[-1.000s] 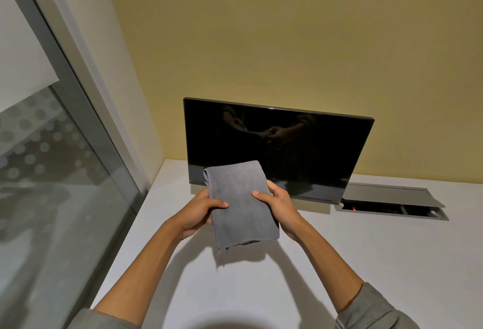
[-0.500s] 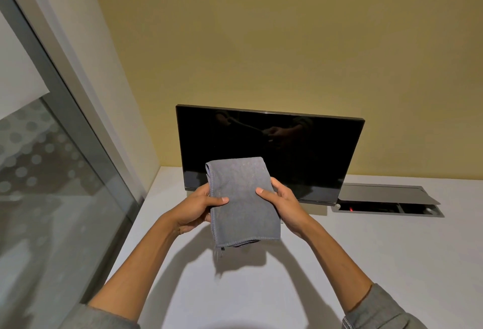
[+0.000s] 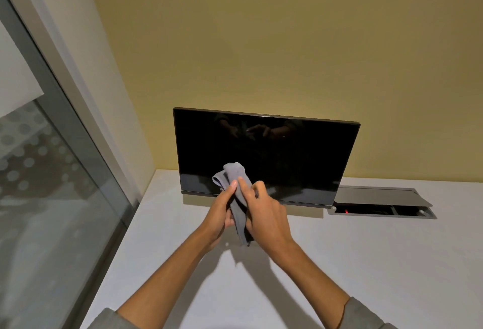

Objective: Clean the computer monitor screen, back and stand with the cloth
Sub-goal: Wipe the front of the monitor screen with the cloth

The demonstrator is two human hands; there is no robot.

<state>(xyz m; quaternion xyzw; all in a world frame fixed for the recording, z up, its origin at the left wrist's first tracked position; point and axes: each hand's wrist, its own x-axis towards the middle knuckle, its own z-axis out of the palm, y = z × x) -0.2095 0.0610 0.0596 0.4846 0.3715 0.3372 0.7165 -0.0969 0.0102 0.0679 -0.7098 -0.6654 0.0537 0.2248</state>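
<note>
A dark, switched-off monitor stands on the white desk against the yellow wall, screen facing me; its back and stand are hidden. A grey cloth is folded narrow and pressed between my two palms, just in front of the screen's lower left part. My left hand holds it from the left, my right hand closes over it from the right. The cloth's top sticks up above my fingers and its lower end hangs below them.
A recessed cable box with its grey lid raised sits in the desk right of the monitor. A glass partition with a metal frame runs along the left edge of the desk.
The cloth was held flat and wide between both hands; now my hands have come together and folded it into a narrow strip. The view has shifted slightly.
</note>
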